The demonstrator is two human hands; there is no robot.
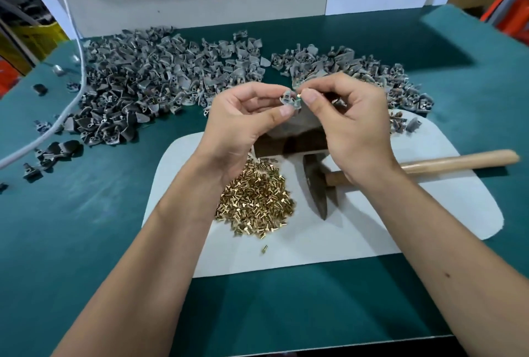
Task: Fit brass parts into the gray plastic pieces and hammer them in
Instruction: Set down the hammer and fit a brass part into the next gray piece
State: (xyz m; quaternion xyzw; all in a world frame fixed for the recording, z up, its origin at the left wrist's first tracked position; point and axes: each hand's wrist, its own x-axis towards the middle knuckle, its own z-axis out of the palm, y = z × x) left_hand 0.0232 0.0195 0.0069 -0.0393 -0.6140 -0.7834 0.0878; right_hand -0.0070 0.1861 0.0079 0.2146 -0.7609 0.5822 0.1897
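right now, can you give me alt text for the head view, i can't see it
Two bare hands meet above a green table: the left hand pinches a gray piece while the right hand presses a brass part into it. Below lie a brass pile and a hammer on a white mat, with gray piles behind.

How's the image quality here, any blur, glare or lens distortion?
Head view: wide-angle bending curves the green table edges; even light, soft shadows beside the hammer; no strong glare; the gray piece and both hands sharp, background corners softer.
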